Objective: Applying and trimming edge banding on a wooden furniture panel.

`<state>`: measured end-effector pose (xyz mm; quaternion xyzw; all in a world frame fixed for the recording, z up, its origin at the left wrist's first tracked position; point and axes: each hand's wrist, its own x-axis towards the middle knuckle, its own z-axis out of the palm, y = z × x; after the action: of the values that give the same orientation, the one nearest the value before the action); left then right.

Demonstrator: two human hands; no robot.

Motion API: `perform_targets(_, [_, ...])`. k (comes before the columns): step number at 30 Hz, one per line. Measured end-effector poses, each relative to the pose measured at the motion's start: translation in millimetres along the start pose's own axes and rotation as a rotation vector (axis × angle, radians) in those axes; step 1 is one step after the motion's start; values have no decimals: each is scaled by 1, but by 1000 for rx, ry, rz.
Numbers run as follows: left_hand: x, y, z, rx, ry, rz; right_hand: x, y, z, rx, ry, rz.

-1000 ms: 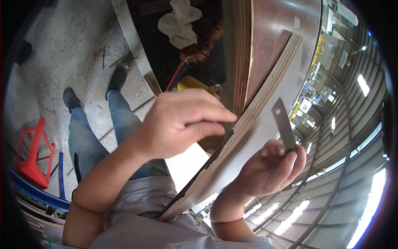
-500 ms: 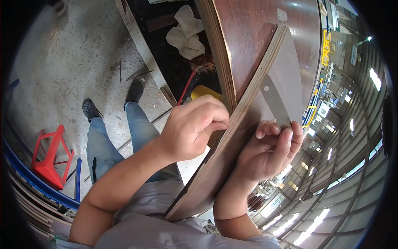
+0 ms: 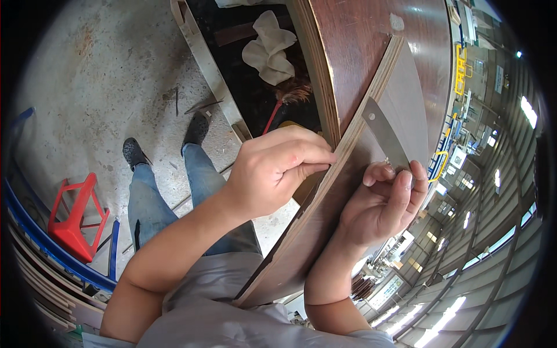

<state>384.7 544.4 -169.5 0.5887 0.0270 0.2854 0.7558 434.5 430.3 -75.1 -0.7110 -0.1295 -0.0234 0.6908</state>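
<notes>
Head view: left hand [image 3: 278, 174] at the near edge of a layered plywood board [image 3: 299, 249], thumb and forefinger tips drawn together right at that edge; cannot tell whether anything small is pinched between them. Right hand [image 3: 386, 200] on the other side of the edge, in front of the board's smooth grey-brown face, palm turned up, fingers curled, pinching the lower end of a flat metal blade [image 3: 387, 139]. Blade slants up and left from the fingers, small round hole near its upper end, that end close to the board's edge. Board stands tilted, running from the person's shirt up to a dark reddish-brown tabletop [image 3: 348, 46]. Left of the tabletop, over a dark area: crumpled off-white cloth [image 3: 270, 49], red-handled duster [image 3: 272, 116] with brown tuft. Far left, a red stool [image 3: 78, 223] on the concrete floor [image 3: 110, 75]
</notes>
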Motion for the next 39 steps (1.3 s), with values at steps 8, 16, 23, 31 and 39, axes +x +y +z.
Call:
perform_targets(8, [-3, 3, 7, 118, -4, 40, 1, 1, -1, -11, 30, 1])
perform_targets(16, [-13, 5, 6, 35, 69, -89, 1, 1, -3, -25, 19, 1])
perform_targets(23, [6, -1, -1, -4, -45, 37, 0, -1, 5, -28, 60, 7])
perform_targets(31, [6, -4, 0, -60, -56, 71, -1, -5, 8, -70, 69, 69])
perform_targets(39, [-8, -4, 5, 33, -13, 146, -13, -8, 13, -62, 58, 88])
